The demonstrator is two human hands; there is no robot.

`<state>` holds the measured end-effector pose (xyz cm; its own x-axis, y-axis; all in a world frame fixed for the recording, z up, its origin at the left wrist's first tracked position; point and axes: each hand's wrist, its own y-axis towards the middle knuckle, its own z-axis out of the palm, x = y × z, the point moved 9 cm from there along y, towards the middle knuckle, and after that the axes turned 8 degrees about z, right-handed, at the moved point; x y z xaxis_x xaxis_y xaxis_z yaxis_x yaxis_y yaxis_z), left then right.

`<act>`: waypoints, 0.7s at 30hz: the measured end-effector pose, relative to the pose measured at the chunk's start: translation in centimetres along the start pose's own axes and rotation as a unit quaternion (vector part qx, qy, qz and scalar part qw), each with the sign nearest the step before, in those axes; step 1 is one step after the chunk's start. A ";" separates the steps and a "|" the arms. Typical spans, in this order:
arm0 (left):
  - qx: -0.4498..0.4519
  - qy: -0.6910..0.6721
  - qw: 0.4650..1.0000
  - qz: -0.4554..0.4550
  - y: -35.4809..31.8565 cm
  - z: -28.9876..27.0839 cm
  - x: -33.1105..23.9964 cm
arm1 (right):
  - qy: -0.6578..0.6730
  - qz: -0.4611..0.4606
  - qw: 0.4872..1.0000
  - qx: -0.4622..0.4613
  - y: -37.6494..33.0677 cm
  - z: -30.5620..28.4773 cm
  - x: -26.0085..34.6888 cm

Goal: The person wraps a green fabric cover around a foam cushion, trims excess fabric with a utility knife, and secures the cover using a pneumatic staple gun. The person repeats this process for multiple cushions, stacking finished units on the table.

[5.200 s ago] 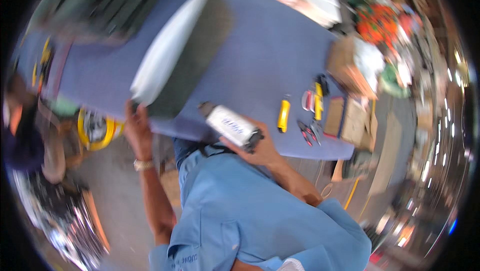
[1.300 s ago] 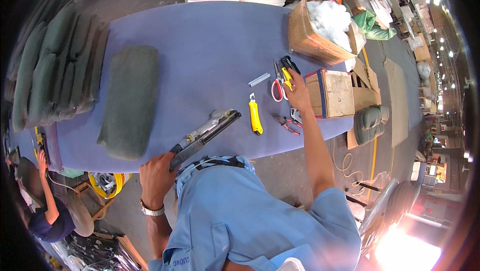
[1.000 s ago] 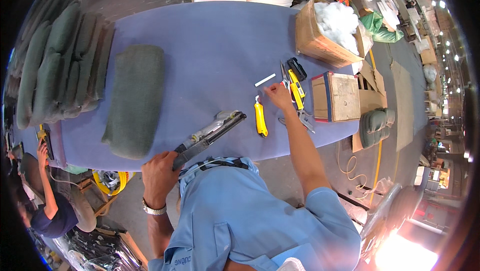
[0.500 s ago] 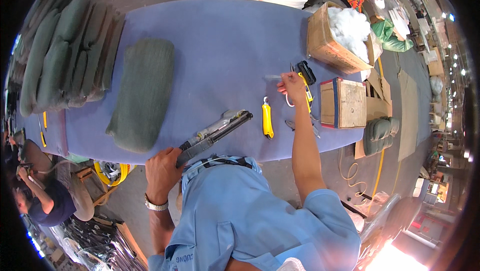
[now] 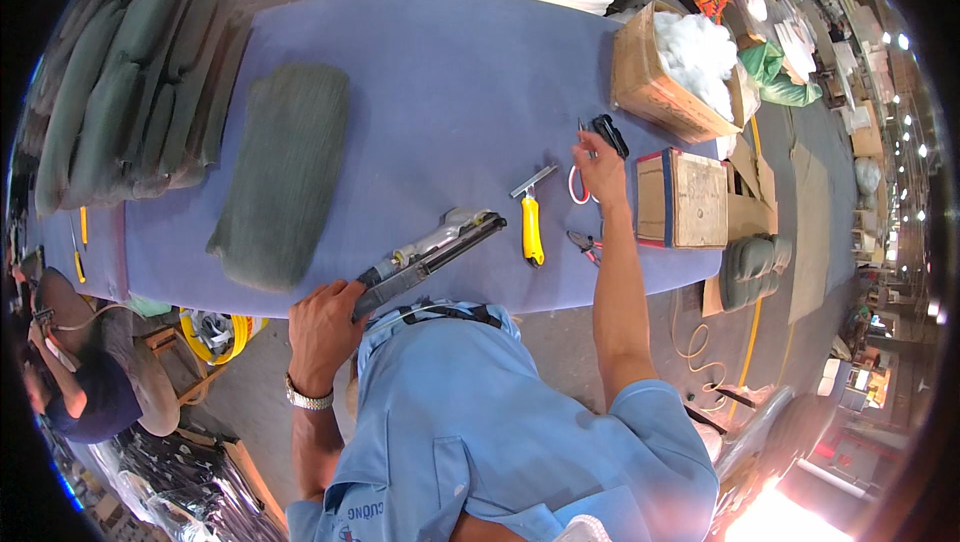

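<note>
Metal strip [image 5: 533, 181] has moved away from your right hand [image 5: 602, 172] to the tip of the yellow knife [image 5: 532, 234]. This hand is over the scissors [image 5: 573, 185]; I cannot tell its grasp. Your left hand [image 5: 326, 330] grips the staple gun [image 5: 437, 256] near the table [image 5: 450, 72] edge.

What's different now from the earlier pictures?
Since the first picture, the left hand has let go of the dark green cushion, now lying flat, and grips the staple gun. The grey strip has moved toward the person, to the tip of the yellow utility knife; the right hand has left it for the scissors. The knife and stuffing box stayed put.
</note>
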<state>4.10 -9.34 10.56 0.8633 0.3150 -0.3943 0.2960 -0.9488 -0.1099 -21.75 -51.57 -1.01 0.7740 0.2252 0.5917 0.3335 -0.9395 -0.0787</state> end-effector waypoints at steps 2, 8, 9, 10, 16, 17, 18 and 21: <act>0.000 -0.004 1.000 -0.004 -0.2 0.1 0.0 | -0.071 -0.043 0.995 0.058 -0.2 2.9 -0.9; 0.014 0.003 1.000 -0.005 -0.9 0.9 0.2 | -0.212 -0.125 0.968 0.055 -2.0 8.4 -2.3; 0.014 0.003 1.000 -0.005 -0.9 0.9 0.1 | -0.207 -0.111 0.971 0.050 -1.9 8.2 -2.4; 0.013 0.002 1.000 -0.005 -0.9 0.8 0.0 | -0.209 -0.094 0.971 0.069 -1.7 8.3 -2.8; 0.011 -0.004 1.000 -0.005 -1.1 0.9 0.1 | -0.184 -0.032 0.976 0.110 -0.3 5.6 -3.6; 0.015 -0.006 1.000 -0.006 -1.0 0.9 0.0 | -0.153 -0.012 0.982 0.110 0.2 4.5 -4.1; 0.020 -0.004 1.000 -0.007 -0.9 0.9 0.0 | -0.122 0.007 0.986 0.112 0.2 3.4 -3.9; 0.024 0.000 1.000 -0.001 -0.5 0.7 -0.3 | -0.112 -0.013 0.991 0.069 0.2 -1.1 -1.9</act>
<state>3.37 -8.95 10.13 0.8629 0.3164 -0.3942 0.2777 -0.9484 -0.1533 -23.76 -52.51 -1.31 0.8591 0.3161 0.4026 0.4139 -0.8917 -0.1830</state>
